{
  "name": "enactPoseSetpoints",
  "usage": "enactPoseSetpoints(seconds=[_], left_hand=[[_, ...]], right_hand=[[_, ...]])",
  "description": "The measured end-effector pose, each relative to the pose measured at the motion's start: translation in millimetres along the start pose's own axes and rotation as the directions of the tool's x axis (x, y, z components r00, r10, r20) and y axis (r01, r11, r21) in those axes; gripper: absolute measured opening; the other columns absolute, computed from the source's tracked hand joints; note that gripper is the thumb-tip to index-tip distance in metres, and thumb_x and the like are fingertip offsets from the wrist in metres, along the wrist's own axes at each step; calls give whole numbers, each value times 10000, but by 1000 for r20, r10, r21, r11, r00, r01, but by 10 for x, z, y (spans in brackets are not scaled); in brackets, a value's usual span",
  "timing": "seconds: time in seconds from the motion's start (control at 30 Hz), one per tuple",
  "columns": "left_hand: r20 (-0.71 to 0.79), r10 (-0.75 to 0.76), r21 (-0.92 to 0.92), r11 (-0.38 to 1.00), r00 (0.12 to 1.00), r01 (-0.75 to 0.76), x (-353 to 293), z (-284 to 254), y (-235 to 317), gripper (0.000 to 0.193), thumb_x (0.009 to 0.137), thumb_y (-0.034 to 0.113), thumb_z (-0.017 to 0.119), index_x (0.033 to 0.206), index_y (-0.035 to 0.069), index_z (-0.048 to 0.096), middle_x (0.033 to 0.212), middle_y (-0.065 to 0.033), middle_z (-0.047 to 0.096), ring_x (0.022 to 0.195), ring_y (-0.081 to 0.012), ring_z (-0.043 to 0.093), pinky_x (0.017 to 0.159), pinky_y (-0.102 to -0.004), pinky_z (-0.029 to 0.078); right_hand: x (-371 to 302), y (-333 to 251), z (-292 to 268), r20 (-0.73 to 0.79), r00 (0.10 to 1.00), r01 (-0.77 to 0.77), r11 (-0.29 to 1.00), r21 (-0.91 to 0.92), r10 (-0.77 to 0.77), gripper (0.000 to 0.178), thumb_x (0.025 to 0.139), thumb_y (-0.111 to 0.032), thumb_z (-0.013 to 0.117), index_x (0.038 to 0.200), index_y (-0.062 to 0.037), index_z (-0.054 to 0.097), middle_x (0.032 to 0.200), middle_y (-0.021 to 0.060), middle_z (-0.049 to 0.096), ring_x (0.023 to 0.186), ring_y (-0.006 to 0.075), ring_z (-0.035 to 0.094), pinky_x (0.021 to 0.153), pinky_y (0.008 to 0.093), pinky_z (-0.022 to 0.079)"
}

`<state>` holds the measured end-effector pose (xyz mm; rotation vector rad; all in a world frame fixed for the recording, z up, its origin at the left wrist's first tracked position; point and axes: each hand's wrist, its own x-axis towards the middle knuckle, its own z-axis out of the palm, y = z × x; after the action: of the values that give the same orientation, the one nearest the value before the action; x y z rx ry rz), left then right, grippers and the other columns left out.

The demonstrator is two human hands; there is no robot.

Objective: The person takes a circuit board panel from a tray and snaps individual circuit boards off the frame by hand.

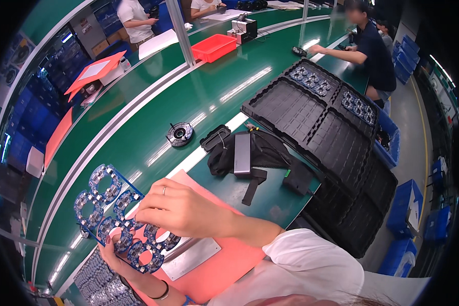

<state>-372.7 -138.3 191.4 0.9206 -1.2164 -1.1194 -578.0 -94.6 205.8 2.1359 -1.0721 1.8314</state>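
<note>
Both my hands hold a blue circuit panel [103, 200] made of several joined ring-shaped boards with round holes. My right hand [181, 209] grips its right side from above, a ring on one finger. My left hand [120, 251] supports the panel from underneath, mostly hidden by it, with a dark band on the wrist. The panel hangs over the edge of a pink mat [224, 265] and a grey metal plate [191, 257].
A green conveyor belt [188, 97] carries a round black part [179, 133] and a red bin [213, 47]. Black trays [316, 117] with blue ring boards lie at right, a black pouch with a grey pack [242, 153] nearer. Another person sits at far right. More boards [98, 285] lie lower left.
</note>
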Motion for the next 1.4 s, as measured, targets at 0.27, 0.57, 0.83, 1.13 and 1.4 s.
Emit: enactPoseSetpoints(seconds=[0.27,0.57,0.83,1.13,1.4], left_hand=[[-112,-38,-2,999,993,38,-42,-277,-142,272,847,259,494,951,10,529,874,-70,555,834,-153,561,701,-279,481],[-284,-183,-222,968,941,121,160,-298,40,280,844,281,468,898,12,525,793,-110,593,648,-170,575,569,-255,485],[-160,-82,-135,989,984,60,252,-369,-1,323,829,319,478,919,13,524,832,-102,590,736,-145,539,653,-272,455],[-159,-214,-219,960,964,177,380,-437,-127,439,772,383,537,1025,25,520,959,-106,566,794,-175,546,681,-288,467],[-226,-264,-166,959,938,230,517,-608,-100,472,754,406,552,1043,34,519,982,-106,559,801,-181,545,688,-292,467]], right_hand=[[-27,101,112,114,992,-59,998,-23,61,145,649,-83,615,785,-49,577,798,47,558,795,222,545,757,338,441],[614,-759,496,-134,845,490,651,579,-517,322,708,-217,585,941,5,595,821,132,592,733,258,568,644,385,474],[76,-17,479,-17,999,28,985,-169,-31,93,642,-90,595,730,-76,568,732,33,533,829,211,517,741,312,402],[-78,145,521,133,991,-25,1000,-15,27,120,657,-61,595,777,-49,592,775,22,543,846,195,513,775,306,438],[-45,145,635,19,989,145,989,25,-145,159,618,-45,605,775,-31,594,754,15,543,800,202,525,737,303,468]])
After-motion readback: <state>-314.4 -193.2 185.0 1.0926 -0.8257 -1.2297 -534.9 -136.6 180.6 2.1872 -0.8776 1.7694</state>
